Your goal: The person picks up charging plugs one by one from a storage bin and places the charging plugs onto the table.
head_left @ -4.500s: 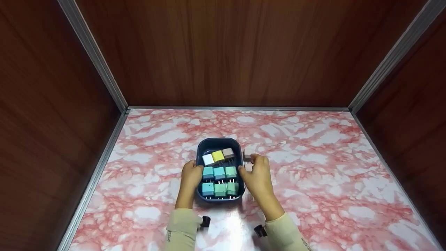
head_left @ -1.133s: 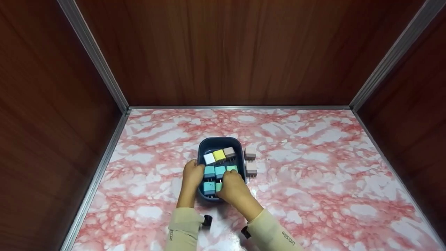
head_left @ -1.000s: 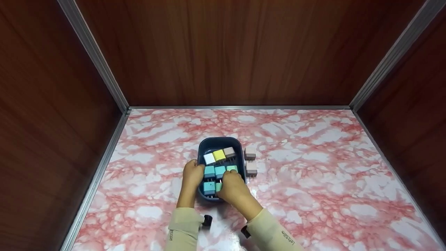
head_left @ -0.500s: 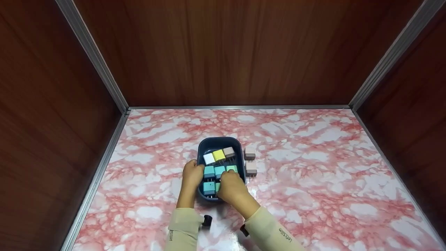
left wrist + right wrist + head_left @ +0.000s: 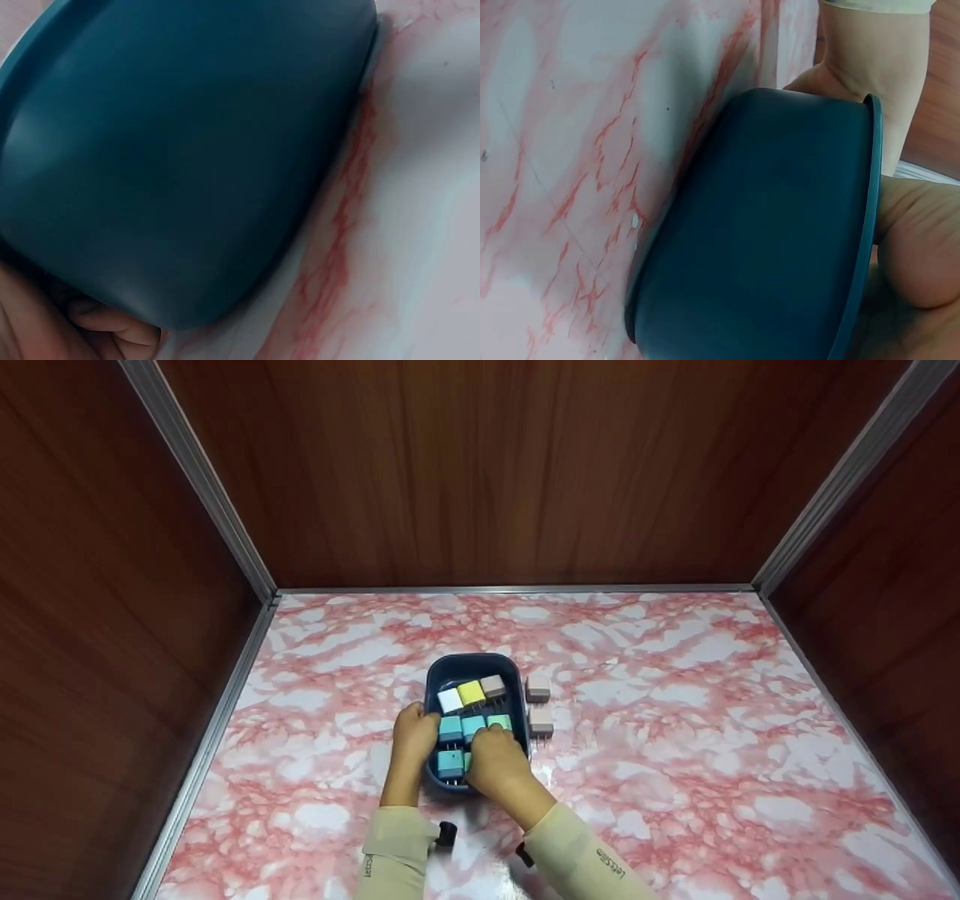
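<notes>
Dark blue, the bin [image 5: 471, 664] stands on the marbled worktop [image 5: 675, 697]. Inside it, a white plug [image 5: 450, 701], a yellow plug [image 5: 471, 693] and a taupe plug [image 5: 492, 687] slant across the back; two blue plugs [image 5: 450, 729] and a green plug [image 5: 499, 722] line the middle; a third blue plug [image 5: 450, 765] sits near left, beside a sliver of a second green plug [image 5: 468, 763]. Two outer taupe plugs [image 5: 540, 723] stand on the worktop just beyond the bin's right wall.

The right hand [image 5: 497, 761] has come from beside those outer plugs to inside the bin's near right corner; over the last second it has barely shifted. That suggests attention has passed from the taupe pair to the green ones. Its fingers bend down there, but whether they pinch one or merely touch it I cannot tell. The left hand [image 5: 414, 735] grips the left rim.

Only the head view shows the plugs. The left wrist view adds curled fingers low against the bin's outer wall. The right wrist view shows the opposite wall, with the right hand over the rim and its fingertips hidden.
</notes>
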Action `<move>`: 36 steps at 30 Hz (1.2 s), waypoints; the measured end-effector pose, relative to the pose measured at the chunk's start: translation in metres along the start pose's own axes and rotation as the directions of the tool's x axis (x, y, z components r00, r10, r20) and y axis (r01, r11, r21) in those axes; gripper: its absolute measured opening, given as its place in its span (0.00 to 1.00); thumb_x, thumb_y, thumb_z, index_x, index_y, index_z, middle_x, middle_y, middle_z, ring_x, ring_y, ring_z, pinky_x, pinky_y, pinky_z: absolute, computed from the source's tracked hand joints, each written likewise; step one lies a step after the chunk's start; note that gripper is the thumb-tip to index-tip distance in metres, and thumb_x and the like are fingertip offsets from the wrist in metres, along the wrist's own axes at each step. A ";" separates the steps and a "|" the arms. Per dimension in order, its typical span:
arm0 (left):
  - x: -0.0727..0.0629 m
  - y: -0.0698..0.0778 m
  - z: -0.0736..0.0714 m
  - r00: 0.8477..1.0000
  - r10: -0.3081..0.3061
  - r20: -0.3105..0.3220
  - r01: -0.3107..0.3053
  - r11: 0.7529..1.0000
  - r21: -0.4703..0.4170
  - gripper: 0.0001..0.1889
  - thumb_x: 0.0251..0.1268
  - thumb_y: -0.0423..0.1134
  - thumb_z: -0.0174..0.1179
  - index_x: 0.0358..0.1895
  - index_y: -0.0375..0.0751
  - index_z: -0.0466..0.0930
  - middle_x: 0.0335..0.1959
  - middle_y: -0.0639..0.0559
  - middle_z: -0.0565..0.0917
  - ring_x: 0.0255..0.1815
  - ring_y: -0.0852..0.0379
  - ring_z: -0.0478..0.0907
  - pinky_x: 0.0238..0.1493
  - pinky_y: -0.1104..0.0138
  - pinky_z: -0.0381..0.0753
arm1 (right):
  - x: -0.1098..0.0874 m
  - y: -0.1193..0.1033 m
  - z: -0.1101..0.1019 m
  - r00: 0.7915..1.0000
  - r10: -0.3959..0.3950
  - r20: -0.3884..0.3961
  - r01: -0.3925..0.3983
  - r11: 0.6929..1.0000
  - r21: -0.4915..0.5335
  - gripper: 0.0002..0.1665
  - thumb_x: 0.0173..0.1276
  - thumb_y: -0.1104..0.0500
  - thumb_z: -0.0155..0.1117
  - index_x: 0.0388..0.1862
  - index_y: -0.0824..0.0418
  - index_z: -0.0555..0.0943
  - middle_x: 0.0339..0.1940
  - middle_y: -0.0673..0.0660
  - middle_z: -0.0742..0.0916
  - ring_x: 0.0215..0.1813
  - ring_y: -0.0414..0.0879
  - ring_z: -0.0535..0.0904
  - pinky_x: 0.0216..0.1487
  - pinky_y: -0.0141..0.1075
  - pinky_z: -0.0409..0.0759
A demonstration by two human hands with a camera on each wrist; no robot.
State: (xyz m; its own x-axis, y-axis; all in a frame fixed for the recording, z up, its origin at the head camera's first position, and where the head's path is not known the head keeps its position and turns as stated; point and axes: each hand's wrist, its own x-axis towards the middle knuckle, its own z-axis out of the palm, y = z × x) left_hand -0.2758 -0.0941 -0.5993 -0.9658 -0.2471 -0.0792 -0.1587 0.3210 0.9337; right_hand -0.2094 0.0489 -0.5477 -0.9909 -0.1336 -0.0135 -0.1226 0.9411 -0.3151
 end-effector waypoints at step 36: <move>-0.002 0.003 -0.002 1.000 -0.002 0.010 0.002 1.000 0.004 0.10 0.55 0.33 0.54 0.20 0.45 0.66 0.19 0.51 0.66 0.25 0.51 0.64 0.27 0.63 0.64 | 0.006 0.006 -0.001 0.995 -0.100 0.028 0.101 0.994 -0.029 0.17 0.43 0.56 0.80 0.26 0.65 0.83 0.30 0.61 0.84 0.35 0.56 0.82 0.40 0.50 0.84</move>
State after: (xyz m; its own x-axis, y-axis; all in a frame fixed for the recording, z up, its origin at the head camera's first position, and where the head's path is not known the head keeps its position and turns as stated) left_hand -0.2740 -0.0940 -0.5958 -0.9673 -0.2389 -0.0846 -0.1615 0.3238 0.9323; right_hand -0.2164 0.0543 -0.5485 -0.9718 -0.2358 -0.0081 -0.2235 0.9313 -0.2876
